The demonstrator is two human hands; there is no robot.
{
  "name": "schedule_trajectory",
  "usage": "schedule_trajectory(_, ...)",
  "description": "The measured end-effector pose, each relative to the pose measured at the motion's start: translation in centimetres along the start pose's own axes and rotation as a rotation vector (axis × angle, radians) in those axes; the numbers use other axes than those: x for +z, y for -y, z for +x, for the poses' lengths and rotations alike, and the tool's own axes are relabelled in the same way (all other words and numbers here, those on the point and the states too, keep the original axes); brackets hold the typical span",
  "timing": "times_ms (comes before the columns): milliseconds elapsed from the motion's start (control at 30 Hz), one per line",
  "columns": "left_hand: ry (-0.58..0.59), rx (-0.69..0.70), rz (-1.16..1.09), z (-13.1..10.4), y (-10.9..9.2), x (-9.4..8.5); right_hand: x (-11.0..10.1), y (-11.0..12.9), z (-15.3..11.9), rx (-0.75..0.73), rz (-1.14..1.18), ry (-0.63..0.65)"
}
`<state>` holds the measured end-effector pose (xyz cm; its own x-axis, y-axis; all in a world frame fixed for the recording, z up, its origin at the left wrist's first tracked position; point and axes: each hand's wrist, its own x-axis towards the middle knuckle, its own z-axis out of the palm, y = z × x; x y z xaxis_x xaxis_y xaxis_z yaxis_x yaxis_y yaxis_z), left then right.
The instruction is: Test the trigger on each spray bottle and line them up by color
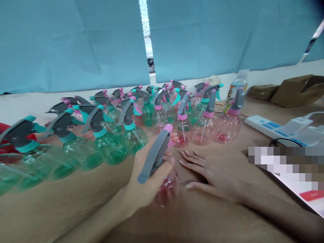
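Note:
My left hand [149, 179] is wrapped round the grey and pink spray head of a pink spray bottle [167, 190], which stands on the wooden table [202, 219]. Beside it on the right, my right hand [210, 170] lies on the table with its fingers spread and nothing in them. Just beyond my hands stand several pink bottles with grey and pink heads, one of them a clear pink bottle [204, 130]. Several green bottles with grey and turquoise heads reach to the left, among them a green bottle [111, 148].
A drink bottle [238, 86] stands at the back right, near an open cardboard box [297, 91]. A white power strip [273, 130] with plugs and cables lies at the right, above a blurred-out flat device [311, 195]. Blue sheeting [101, 44] hangs behind the table.

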<state>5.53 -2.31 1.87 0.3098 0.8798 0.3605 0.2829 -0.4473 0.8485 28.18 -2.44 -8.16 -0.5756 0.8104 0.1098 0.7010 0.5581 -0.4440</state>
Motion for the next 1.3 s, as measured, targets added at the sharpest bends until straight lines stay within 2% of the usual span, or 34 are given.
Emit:
schedule_trajectory(200, -0.007, 0.008, -0.01, 0.06, 0.14, -0.01, -0.06, 0.03, -0.01, 0.004, -0.005, 0.005)
schedule_trajectory(367, 0.012, 0.02, 0.073, 0.22, -0.38, -0.3, 0.14, -0.23, -0.17, -0.002, 0.006, -0.005)
schedule_trajectory(633, 0.027, 0.083, 0.11, 0.36, -0.61, -0.64, -0.17, 0.24, 0.02, 0.024, -0.058, 0.051)
schedule_trajectory(800, 0.017, 0.122, 0.092, 0.53, -0.45, -0.57, -0.41, 0.4, 0.03, 0.035, -0.087, 0.083)
schedule_trajectory(967, -0.041, 0.132, 0.155, 0.52, -0.39, -0.45, -0.24, 0.32, 0.04, 0.024, -0.083, 0.054)
schedule_trajectory(1067, -0.062, 0.088, 0.144, 0.45, -0.51, -0.21, -0.11, 0.22, 0.02, 0.015, -0.075, 0.046)
schedule_trajectory(1300, -0.026, -0.051, 0.064, 0.43, 0.06, 0.29, 0.23, -0.06, -0.17, 0.01, -0.055, 0.01)
